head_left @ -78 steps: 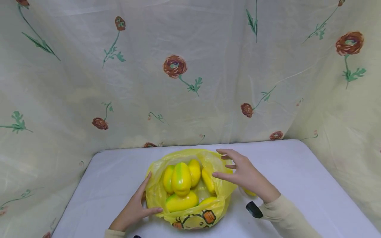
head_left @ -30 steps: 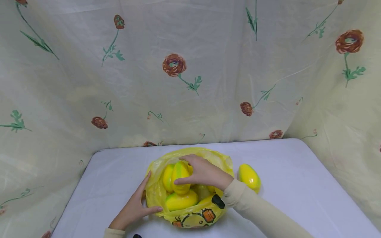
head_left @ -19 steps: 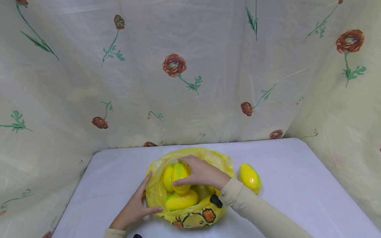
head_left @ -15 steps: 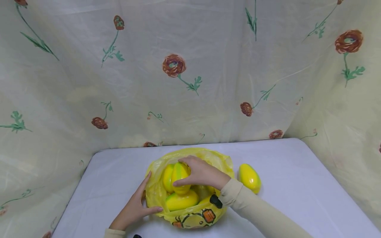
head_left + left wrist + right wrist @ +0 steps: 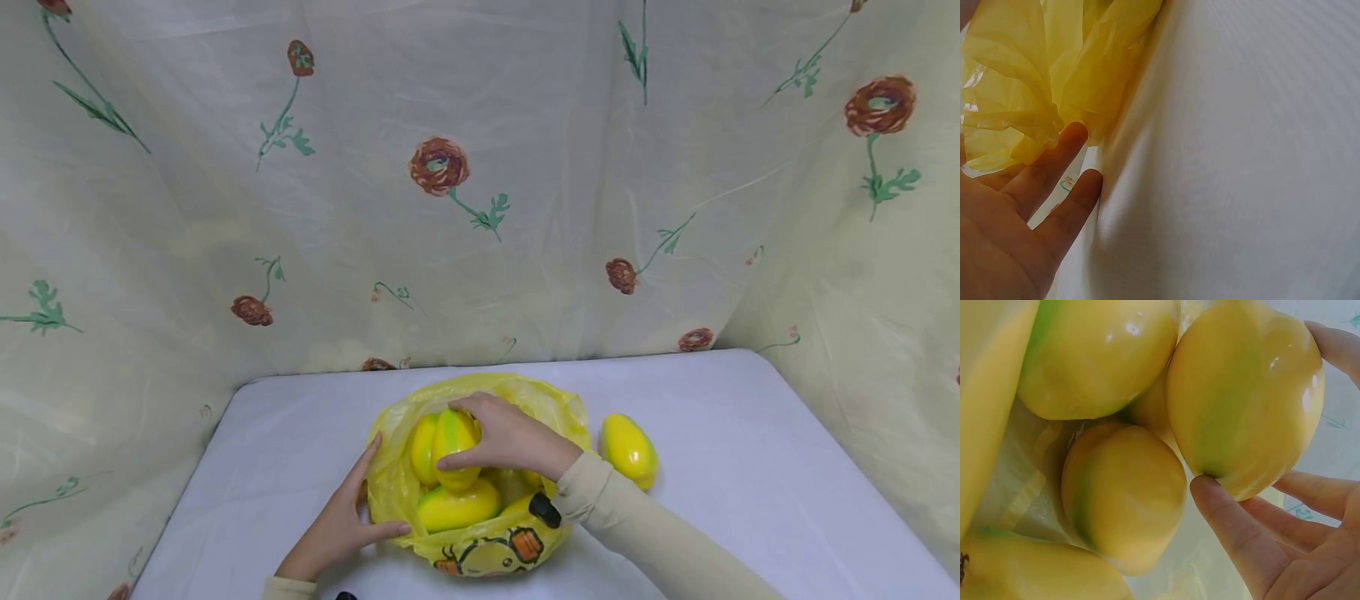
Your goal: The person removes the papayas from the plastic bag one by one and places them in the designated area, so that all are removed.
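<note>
A yellow plastic bag with a cartoon print stands with its mouth wide, holding several yellow-green mangoes. My left hand rests against the bag's left side, thumb and fingers spread. In the left wrist view, straight fingers touch the crinkled plastic. Reaching into the bag, my right hand grips the uppermost mango. The right wrist view has this mango between thumb and fingertips, beside other mangoes. Another mango lies crosswise at the bag's near side; my hand and sleeve hide the right part.
One loose mango lies on the white-covered table, right of the bag and close to my right forearm. Behind the table hangs a flowered curtain, which also closes off both sides.
My right hand has moved left from above the bag's right rim onto the uppermost mango, uncovering the loose one. For the last half second it has stayed there. The left hand has kept its place.
</note>
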Demonstrator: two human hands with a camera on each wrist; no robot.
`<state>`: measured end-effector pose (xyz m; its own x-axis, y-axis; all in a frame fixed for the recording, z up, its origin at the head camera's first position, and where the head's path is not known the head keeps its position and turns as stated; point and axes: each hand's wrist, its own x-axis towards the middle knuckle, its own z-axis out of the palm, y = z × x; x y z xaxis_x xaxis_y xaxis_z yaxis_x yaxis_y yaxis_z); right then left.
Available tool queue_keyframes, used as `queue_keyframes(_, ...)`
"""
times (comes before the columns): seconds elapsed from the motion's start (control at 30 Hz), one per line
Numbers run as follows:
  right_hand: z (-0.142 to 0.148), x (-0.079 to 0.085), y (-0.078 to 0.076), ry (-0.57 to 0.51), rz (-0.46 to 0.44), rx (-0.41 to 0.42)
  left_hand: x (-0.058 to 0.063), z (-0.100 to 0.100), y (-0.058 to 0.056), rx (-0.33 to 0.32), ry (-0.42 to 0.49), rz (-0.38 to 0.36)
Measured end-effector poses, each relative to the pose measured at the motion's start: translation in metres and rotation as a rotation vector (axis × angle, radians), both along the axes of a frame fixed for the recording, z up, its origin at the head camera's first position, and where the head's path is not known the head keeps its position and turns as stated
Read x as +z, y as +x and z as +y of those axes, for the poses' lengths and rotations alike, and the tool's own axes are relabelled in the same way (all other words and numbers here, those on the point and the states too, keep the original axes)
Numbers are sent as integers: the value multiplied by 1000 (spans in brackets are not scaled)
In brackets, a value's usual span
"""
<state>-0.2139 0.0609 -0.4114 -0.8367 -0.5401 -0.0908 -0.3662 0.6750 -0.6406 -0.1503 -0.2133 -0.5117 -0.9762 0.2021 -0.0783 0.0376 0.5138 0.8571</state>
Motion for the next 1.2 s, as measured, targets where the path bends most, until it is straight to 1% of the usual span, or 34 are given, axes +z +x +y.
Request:
queue_keyframes(0.3,2,0,1,-14,-3,-3,1,1,0,-1,3,-12)
queue_keyframes(0.6,8,-2,6,-38,5,5,-3,0,5,-3,43,-17)
queue_keyframes(0.73,13,-2,8,-69,8,10,-3,-1,5,1,40,-21)
queue_keyframes(0.87,18,-4,8,-96,29,6,-3,-1,4,1,33,-9)
queue_keyframes(1.03,27,-4,8,-151,33,6,-2,0,1,-2,28,10)
queue_keyframes(1.2,34,-3,8,-212,35,12,-1,1,-1,3,23,12)
